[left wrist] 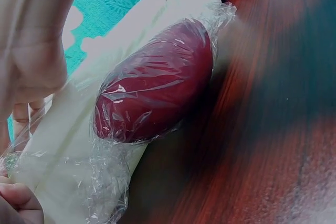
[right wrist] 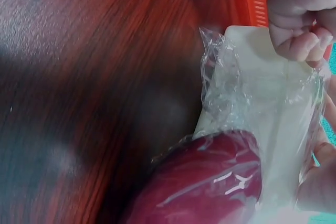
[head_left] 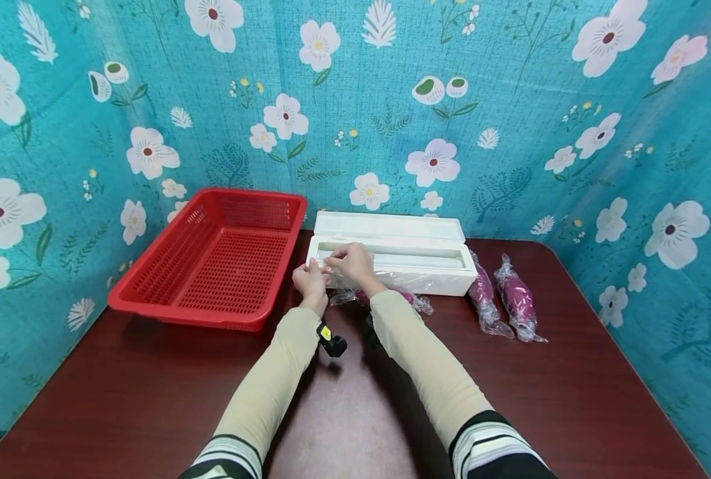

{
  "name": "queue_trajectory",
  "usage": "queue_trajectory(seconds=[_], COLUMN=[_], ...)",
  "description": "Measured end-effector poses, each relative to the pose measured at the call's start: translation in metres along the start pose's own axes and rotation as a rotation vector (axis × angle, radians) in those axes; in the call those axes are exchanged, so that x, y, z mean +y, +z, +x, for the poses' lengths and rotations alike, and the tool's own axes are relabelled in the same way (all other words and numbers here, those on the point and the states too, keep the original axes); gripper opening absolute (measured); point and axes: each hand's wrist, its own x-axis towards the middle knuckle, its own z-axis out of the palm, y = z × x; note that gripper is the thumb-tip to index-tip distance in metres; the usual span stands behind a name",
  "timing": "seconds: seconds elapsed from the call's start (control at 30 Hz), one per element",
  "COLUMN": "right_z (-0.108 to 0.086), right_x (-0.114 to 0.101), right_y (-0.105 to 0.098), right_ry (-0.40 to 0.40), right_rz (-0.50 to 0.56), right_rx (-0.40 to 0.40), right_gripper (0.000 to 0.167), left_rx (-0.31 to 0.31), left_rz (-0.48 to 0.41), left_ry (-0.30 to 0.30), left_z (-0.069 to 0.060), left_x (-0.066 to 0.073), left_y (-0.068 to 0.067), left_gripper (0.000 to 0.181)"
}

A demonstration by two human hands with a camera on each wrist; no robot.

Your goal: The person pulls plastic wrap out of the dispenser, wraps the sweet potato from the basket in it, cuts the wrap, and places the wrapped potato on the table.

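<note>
A white cling film dispenser box (head_left: pixel 412 273) lies across the back of the table, its lid (head_left: pixel 391 227) raised and a roll inside. Clear cling film (right wrist: pixel 294 93) hangs down over its front. At the box's left front corner my left hand (head_left: pixel 311 283) pinches the film's edge. Beside it, over the box's left end, my right hand (head_left: pixel 353 261) also pinches the film, its fingertips partly hidden. Against the box's front lies a purple-red oblong thing (left wrist: pixel 157 85) wrapped in film with loose ends; my right forearm partly covers it in the head view.
A red plastic basket (head_left: pixel 230 316) stands left of the box. Two more film-wrapped purple-red things (head_left: pixel 517 299) lie at the box's right end. A floral curtain (head_left: pixel 343 133) hangs behind the dark wooden table (head_left: pixel 571 399).
</note>
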Motion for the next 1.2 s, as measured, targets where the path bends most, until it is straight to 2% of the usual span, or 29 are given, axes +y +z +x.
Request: queue_trajectory(seconds=[0.23, 0.33, 0.4, 0.47, 0.53, 0.57, 0.63, 0.7, 0.77, 0.8, 0.97, 1.0, 1.13, 1.2], right_z=[0.002, 0.001, 0.001, 0.001, 0.001, 0.001, 0.001, 0.0, 0.0, -0.001, 0.001, 0.001, 0.002, 0.002], right_x=[0.006, 0.007, 0.007, 0.008, 0.01, 0.01, 0.012, 0.014, 0.015, 0.015, 0.019, 0.02, 0.021, 0.022], right_y=[-0.002, -0.004, -0.004, -0.004, -0.004, -0.004, -0.004, -0.004, -0.004, -0.004, -0.005, -0.006, -0.007, -0.007], right_ry=[0.004, 0.003, 0.001, -0.001, -0.002, -0.001, -0.002, -0.005, -0.008, -0.01, -0.025, -0.029, -0.031, -0.032], right_rz=[-0.016, -0.025, -0.024, -0.024, -0.02, -0.021, -0.02, -0.011, -0.005, 0.002, 0.013, 0.013, 0.012, 0.01], right_rx=[-0.015, -0.01, -0.011, -0.012, -0.012, -0.013, -0.012, -0.012, -0.008, -0.005, 0.007, 0.008, 0.007, 0.006], right_gripper=[0.015, 0.014, 0.014, 0.014, 0.014, 0.014, 0.014, 0.015, 0.015, 0.015, 0.016, 0.015, 0.015, 0.016], left_rx=[-0.015, 0.026, 0.028, 0.053, 0.059, 0.064, 0.082, 0.08, 0.072, 0.06, 0.05, 0.046, 0.074, 0.071], left_rz=[-0.005, 0.034, 0.016, -0.02, -0.033, -0.029, 0.004, 0.049, 0.049, 0.034, 0.033, 0.033, 0.093, 0.089], left_ry=[-0.025, -0.034, -0.023, 0.048, 0.062, 0.062, 0.06, -0.009, -0.011, -0.004, 0.031, 0.037, 0.024, 0.033], left_z=[0.005, 0.01, 0.011, 0.035, 0.048, 0.049, 0.048, 0.022, -0.003, -0.009, -0.009, -0.005, 0.0, 0.008], left_x=[-0.006, -0.01, -0.01, -0.036, -0.05, -0.051, -0.052, -0.024, -0.001, 0.004, 0.004, 0.0, -0.002, -0.007], left_y=[0.001, 0.005, 0.004, 0.005, 0.005, 0.005, 0.008, 0.008, 0.008, 0.007, 0.006, 0.006, 0.008, 0.005], left_gripper=[0.012, 0.014, 0.012, 0.013, 0.017, 0.017, 0.019, 0.017, 0.014, 0.014, 0.018, 0.018, 0.017, 0.017])
